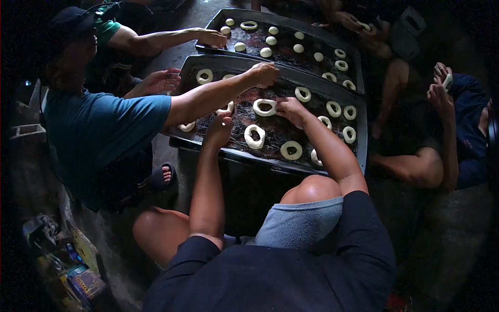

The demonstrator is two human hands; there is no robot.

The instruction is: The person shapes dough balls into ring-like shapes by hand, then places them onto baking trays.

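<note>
My right hand (292, 113) pinches the right side of a pale dough ring (256, 108) over the near black baking tray (218, 60). To its left, my left hand (218, 131) is closed at the tray's front edge, with a small pale bit of dough (224, 124) showing between the fingers. Just beyond those fingers is another dough ring (226, 107), partly covered. A thick dough ring (254, 137) lies between my two hands, nearer to me, and a wider dough ring (291, 150) sits below my right hand.
Behind stands a second baking tray (358, 57) with dough balls (271, 40) and several rings. From the left, a co-worker's arm (218, 96) reaches across the near tray, its hand closed. Another person's hand (212, 38) is at the far tray. People sit at right, one holding dough (447, 81).
</note>
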